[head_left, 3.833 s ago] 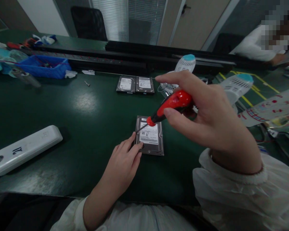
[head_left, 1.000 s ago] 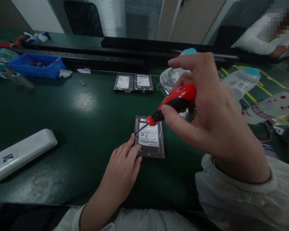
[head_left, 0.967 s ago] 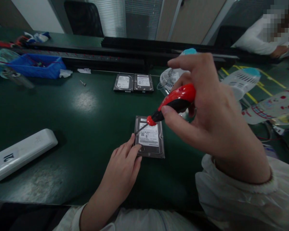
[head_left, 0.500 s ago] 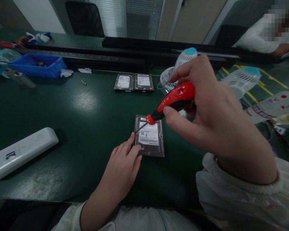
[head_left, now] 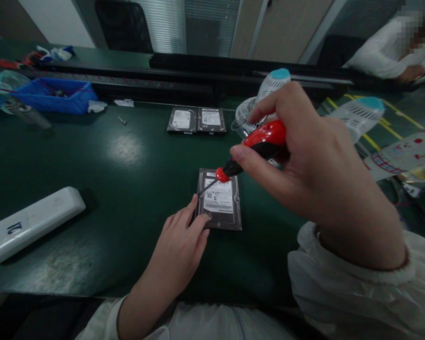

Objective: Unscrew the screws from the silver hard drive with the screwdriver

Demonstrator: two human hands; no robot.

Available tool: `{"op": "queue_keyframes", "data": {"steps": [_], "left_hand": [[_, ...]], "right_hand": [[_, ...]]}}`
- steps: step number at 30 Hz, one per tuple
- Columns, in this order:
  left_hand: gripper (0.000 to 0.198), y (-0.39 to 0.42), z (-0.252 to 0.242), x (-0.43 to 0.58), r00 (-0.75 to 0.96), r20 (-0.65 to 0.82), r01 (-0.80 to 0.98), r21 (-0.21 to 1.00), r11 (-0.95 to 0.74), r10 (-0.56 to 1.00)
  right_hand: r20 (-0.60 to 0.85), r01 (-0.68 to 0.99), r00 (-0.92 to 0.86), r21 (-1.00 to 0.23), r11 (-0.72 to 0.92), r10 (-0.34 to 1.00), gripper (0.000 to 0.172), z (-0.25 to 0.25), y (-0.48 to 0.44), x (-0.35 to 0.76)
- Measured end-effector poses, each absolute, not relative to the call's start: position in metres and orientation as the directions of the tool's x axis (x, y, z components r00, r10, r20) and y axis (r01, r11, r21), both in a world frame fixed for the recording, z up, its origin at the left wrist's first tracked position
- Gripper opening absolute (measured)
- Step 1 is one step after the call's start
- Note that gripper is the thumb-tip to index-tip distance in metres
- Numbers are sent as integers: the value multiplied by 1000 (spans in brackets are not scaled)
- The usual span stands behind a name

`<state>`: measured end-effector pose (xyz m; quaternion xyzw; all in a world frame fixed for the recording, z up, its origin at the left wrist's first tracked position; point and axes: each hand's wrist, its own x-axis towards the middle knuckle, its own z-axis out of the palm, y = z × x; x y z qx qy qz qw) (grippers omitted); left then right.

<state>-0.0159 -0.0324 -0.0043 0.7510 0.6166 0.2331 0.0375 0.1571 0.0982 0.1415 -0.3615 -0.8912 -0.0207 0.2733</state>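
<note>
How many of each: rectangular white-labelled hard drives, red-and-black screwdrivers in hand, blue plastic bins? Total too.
Rectangular white-labelled hard drives: 3 (one at the left hand, two side by side beyond)
Red-and-black screwdriver in the right hand: 1
Blue plastic bin: 1
Total: 5

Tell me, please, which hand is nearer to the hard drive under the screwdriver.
Left. The left hand touches the hard drive at its left side; the right hand, holding the screwdriver, is higher and farther right.
</note>
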Motion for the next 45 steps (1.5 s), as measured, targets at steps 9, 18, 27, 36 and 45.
{"op": "queue_keyframes", "data": {"steps": [9,18,27,36,45], "left_hand": [[20,-32,-3,-17,135,278,906,353,-232,951],[20,-32,-4,-16,133,294,906,352,-236,947],[20,-31,-3,-15,131,272,915,337,-222,953],[22,-31,-3,-15,141,279,911,339,-235,950],[23,-31,-4,-15,140,273,916,330,-229,952]], "right_hand": [[480,478,-719,-184,859,503,44,147,98,160],[513,533,-665,-183,826,543,39,146,100,157],[483,494,-675,-265,828,557,31,146,96,158],[495,407,-718,-272,872,490,32,148,98,159],[485,489,-679,-262,832,552,38,145,95,157]]}}
